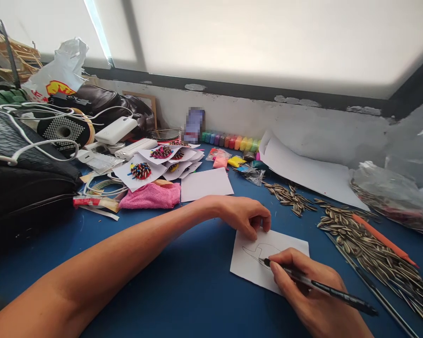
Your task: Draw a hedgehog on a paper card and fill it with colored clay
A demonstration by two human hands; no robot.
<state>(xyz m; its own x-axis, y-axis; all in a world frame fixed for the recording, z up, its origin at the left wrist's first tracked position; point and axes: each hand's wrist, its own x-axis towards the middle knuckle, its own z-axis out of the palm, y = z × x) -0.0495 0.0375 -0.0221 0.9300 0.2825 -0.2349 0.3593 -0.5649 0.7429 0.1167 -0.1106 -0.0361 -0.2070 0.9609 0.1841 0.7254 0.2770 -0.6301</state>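
A black pen [324,286] is pinched between the thumb and fingers of my right hand [313,291], its tip touching a small white sheet of paper [246,263]. Thin dark lines on that sheet form a curved outline with a pointed shape at its left. Across the top edge of the sheet rests my left hand [245,216], fingers bent and thumb apart from them, with fingertips against the paper and nothing grasped. Some fingers of both hands are hidden.
Striped sunflower seeds [359,244] lie at right with an orange stick [384,239] and another pen [370,281]. Behind are colourful clay tubs [232,142], a blank sheet [207,184], decorated papers [141,171] and a pink cloth [151,195]. A black bag [21,188] stands left.
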